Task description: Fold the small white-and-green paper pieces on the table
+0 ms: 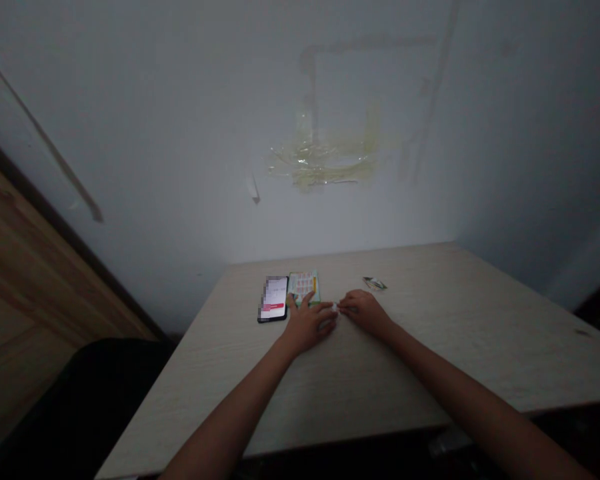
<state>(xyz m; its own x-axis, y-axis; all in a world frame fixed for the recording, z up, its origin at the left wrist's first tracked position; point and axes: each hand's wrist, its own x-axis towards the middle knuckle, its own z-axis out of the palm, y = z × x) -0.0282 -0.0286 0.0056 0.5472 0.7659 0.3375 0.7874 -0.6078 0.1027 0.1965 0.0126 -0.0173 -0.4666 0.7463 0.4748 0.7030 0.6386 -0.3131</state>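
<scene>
My left hand [309, 327] lies low over the table with its fingers spread. Some of its fingertips reach the near edge of a green-and-white printed card or booklet [305, 283]; others point toward a small white piece [335, 307]. My right hand [364, 310] is closed in a pinch at the right side of that white piece, which is too small to name. Left of the booklet lies a phone [275, 299] with its screen lit, partly blurred out. Beyond my right hand a small crumpled wrapper-like scrap [375, 283] rests on the table.
The pale wooden table [220, 373] meets a grey-white wall [180, 133] at its back edge. Yellowed clear tape [325, 163] sticks to the wall. At the left stand a dark rounded shape [95, 393] and wooden panelling [20, 280].
</scene>
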